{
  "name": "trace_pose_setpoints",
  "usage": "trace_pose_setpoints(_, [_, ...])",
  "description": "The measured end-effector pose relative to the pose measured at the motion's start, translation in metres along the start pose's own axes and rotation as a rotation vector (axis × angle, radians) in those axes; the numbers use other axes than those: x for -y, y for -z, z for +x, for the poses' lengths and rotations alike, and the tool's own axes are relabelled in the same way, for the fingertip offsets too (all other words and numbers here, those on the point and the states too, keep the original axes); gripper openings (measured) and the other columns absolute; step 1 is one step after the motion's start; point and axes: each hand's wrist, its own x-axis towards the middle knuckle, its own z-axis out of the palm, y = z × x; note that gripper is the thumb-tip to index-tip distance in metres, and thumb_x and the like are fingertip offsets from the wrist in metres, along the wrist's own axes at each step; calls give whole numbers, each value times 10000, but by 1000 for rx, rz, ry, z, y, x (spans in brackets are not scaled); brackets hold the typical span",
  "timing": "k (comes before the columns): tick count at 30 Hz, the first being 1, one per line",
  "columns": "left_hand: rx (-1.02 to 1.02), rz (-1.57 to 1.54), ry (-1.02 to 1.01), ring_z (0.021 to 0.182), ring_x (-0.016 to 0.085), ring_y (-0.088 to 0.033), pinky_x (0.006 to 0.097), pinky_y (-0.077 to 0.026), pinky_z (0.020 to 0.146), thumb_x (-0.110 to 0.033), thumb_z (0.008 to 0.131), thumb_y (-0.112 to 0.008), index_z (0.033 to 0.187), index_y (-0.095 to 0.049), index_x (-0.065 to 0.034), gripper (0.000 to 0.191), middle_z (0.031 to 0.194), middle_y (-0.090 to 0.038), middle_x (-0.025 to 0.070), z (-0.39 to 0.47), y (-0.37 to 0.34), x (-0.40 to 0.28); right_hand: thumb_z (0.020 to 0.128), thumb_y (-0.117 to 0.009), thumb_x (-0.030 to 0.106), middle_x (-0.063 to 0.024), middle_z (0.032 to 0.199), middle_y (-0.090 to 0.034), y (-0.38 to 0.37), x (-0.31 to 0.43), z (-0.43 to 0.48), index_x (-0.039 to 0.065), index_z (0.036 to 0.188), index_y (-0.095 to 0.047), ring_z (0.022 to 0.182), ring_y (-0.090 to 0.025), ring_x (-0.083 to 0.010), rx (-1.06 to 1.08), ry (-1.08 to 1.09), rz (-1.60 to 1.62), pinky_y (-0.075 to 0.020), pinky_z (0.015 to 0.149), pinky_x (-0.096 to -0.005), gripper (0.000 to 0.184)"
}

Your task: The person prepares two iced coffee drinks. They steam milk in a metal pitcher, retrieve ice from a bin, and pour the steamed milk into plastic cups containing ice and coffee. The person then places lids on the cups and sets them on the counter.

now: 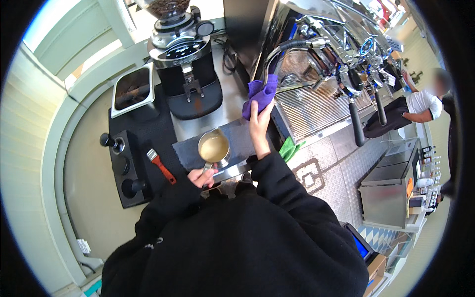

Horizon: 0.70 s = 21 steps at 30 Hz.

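Note:
My left hand [202,178] grips the handle of a steel milk pitcher [214,147], which holds a pale beige, frothy liquid. The pitcher is over a dark grey slate-like mat [243,139] at the counter's front. Farther right, my right hand [261,120] holds a folded purple cloth [261,94] around the lower end of the steam wand [268,63]; the wand's tip is hidden by the cloth. The wand hangs from the chrome espresso machine [330,55], whose ribbed drip tray [308,111] lies right of that hand.
A coffee grinder [185,63] stands behind the mat. Left of it are a steel container of dark grounds [130,91], a red-handled brush [162,167] and a tamping stand [128,167]. Portafilter handles [356,124] jut forward. A green cloth [290,149] hangs below the machine; another person [412,105] stands at right.

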Motion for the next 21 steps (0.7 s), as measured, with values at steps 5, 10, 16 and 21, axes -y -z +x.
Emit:
trace_pose_setpoints(5, [22, -103, -28, 590, 95, -419, 252, -380, 608, -297, 886, -407, 871, -478, 60, 364, 589, -396, 0, 11, -8, -9, 765, -601, 171, -171, 819, -574, 32, 15, 0, -21, 1084, -393, 746, -581, -261, 96, -46, -1, -440, 661, -325, 427])
trace_pose_setpoints(10, [46, -78, -107, 619, 117, -425, 260, -354, 594, -337, 886, -378, 807, -482, 19, 379, 561, -343, -9, 27, -14, -20, 791, -569, 162, -77, 793, -548, 151, 39, 21, -15, 1025, -471, 621, -521, -120, 724, -643, 782, -435, 581, -235, 310])
trace_pose_setpoints(16, [39, -114, -57, 647, 129, -442, 269, -363, 581, -291, 898, -368, 525, -321, -82, 430, 865, -501, 151, 47, -20, -29, 777, -586, 189, -129, 870, -563, 181, 45, 12, -28, 1072, -454, 703, -551, -188, 500, -383, 229, -438, 647, -267, 390])
trace_pose_setpoints(21, [40, -56, -76, 646, 127, -429, 269, -367, 587, -300, 896, -367, 497, -306, -78, 461, 1085, -455, 209, 42, -17, -26, 804, -543, 145, -125, 1014, -487, 173, 68, -42, -3, 1164, -373, 830, -524, -225, -339, 26, -155, -428, 742, -326, 425])
